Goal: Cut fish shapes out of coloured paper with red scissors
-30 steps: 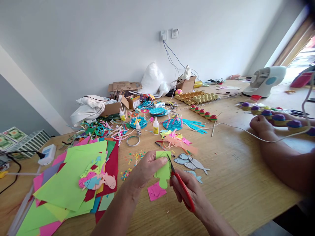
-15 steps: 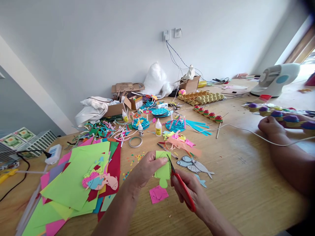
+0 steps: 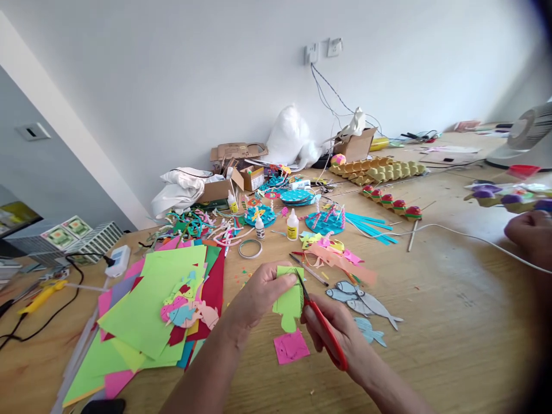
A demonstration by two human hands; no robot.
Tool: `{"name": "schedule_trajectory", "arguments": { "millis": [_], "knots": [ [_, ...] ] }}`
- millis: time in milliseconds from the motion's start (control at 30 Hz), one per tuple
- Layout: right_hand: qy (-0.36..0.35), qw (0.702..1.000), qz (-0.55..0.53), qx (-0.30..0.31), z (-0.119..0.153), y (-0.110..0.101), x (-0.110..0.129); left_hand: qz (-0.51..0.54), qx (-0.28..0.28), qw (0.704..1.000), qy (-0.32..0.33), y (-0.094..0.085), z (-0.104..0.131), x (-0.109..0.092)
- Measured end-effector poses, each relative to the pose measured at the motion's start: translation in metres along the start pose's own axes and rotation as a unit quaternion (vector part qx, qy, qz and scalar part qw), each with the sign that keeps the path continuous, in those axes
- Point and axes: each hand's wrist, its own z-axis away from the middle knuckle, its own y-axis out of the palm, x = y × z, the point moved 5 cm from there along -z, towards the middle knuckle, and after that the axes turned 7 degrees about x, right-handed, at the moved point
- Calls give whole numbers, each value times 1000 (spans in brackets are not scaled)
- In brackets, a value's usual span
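Note:
My left hand (image 3: 267,296) pinches a piece of light green paper (image 3: 288,302) between thumb and fingers. Pencil-like lines show along its right side, and its lower end is cut to a rounded shape. In my right hand (image 3: 330,322) is a pair of red-handled scissors (image 3: 326,333), its blades at the paper's upper right edge. A pink paper square (image 3: 291,346) with a drawn outline lies on the table just below the green paper. To the right of my right hand rest several blue-grey paper fish (image 3: 366,302).
Coloured paper sheets (image 3: 150,299) with cut paper fish on top lie at left. Beyond my hands stand glue bottles (image 3: 292,225) and blue decorated pieces (image 3: 325,221). A white cord (image 3: 457,229) crosses the right side, near another person's hand (image 3: 530,233) and a painted egg carton (image 3: 513,201).
The view has turned left, so the surroundings sit further right. The scissors stay at the green paper's edge, and the other person's hand is now nearer the frame's right edge.

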Motion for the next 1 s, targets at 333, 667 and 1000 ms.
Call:
{"name": "schedule_trajectory", "arguments": {
  "millis": [333,667,1000],
  "knots": [
    [3,999,39,3,-8,3,-3,3,-5,1000,-6,-10,-1,5],
    [13,998,63,13,-11,7,-9,9,-21,999,-28,-15,2,10],
    [15,999,45,12,-6,9,-10,18,-9,999,-40,-12,6,17]
  ]
}}
